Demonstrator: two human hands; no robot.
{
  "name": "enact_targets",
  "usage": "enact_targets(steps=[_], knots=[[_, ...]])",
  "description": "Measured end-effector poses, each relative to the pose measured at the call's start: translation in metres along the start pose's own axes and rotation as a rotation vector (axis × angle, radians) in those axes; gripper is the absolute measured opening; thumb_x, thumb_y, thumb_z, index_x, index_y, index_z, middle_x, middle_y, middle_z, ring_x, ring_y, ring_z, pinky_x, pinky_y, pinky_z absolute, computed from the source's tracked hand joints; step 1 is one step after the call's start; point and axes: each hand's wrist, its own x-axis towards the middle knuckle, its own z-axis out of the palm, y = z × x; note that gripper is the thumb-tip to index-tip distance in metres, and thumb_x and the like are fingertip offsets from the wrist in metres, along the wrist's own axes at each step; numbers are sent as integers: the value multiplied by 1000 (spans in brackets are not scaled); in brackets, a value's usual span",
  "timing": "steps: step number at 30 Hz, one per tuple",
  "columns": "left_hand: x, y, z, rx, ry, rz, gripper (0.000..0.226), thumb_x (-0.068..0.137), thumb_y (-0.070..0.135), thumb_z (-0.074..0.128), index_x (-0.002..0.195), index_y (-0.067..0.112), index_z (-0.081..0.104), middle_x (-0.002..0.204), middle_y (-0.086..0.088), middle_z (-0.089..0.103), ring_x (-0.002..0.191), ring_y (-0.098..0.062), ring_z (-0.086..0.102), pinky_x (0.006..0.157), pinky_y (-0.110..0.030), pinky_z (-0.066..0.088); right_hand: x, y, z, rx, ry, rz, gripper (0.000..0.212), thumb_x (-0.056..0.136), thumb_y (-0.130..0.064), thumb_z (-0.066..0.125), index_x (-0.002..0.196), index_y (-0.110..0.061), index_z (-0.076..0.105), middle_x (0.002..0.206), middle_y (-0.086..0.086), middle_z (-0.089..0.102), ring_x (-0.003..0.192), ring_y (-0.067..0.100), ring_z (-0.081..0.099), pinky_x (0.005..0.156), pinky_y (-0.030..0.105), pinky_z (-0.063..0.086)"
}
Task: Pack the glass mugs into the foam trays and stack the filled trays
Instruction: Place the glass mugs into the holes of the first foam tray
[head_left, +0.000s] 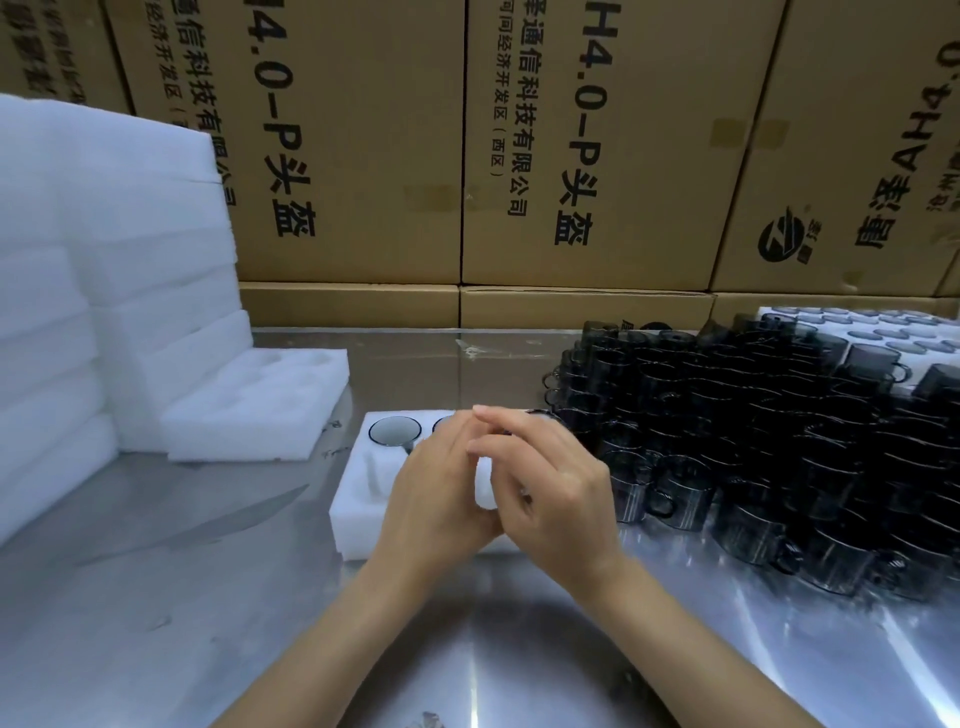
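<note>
A single wide-angle view comes from the person's head, looking forward and down across the shiny metal worktop. Both forearms enter from the bottom edge, so the left hand and right hand sit close under the lens, near the middle of the frame. The far edge of the worktop meets a wall of brown cardboard cartons, which fills the upper half. The lens bends straight lines outward at the sides: the stack of white foam trays at left and the cartons at right lean away from centre.
</note>
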Motion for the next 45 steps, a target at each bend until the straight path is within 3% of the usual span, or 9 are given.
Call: enact_targets(steps=[5,9,11,17,23,27,32,38,45], knots=[[1,-19,-31,-226,-167,-45,38,73,42,76,105,42,56,105,24,62,104,4,55,85,-9,38,6,9,-6,109,-129,194,31,89,-26,51,115,-14,65,125,-5,59,115,12,50,101,27,38],[0,-44,-66,-251,-412,-124,39,72,45,74,107,55,61,113,33,61,113,11,52,96,-9,36,11,12,-8,415,-686,529,55,80,-60,51,133,-44,46,129,-28,52,124,-3,42,104,21,32],[-1,-53,-77,-269,-463,-165,41,74,36,78,109,52,63,114,30,63,115,10,52,102,-15,37,11,10,1,506,-796,600,57,80,-54,62,134,-46,44,124,-29,55,118,-6,47,101,21,37],[-10,-73,-85,-393,-198,-339,47,67,36,72,112,47,62,117,19,65,112,7,54,101,-24,41,24,-15,34,442,-524,811,44,67,-54,76,105,-44,55,100,-18,57,89,-3,55,75,15,44],[-22,-79,-81,-295,-260,-405,105,45,58,78,135,49,24,142,31,30,130,15,30,101,-13,27,33,-39,57,217,-597,932,59,61,-69,69,95,-29,42,87,-20,54,86,5,55,66,26,44],[-24,-78,-74,-302,-218,-339,100,52,41,84,138,37,33,140,20,40,128,9,37,107,-19,32,30,-53,68,55,-588,832,64,60,-68,69,95,-25,36,87,-16,56,86,13,56,63,30,40],[-25,-76,-74,-314,-217,-332,77,48,43,76,118,48,45,120,40,50,116,16,45,88,0,35,23,-53,73,11,-615,791,69,59,-68,71,93,-22,34,95,-9,61,94,17,58,66,32,45],[-29,-76,-76,-280,-235,-349,92,51,42,77,133,43,37,137,32,39,125,17,35,93,0,32,17,-49,71,37,-649,747,71,58,-71,70,95,-23,35,100,-10,57,98,15,53,71,32,45],[-53,-66,-90,61,-124,-81,85,76,50,64,147,32,22,152,23,25,140,5,20,113,-15,17,14,-40,48,88,-612,460,71,86,-63,48,145,-27,31,145,-15,40,131,3,28,102,20,22]])
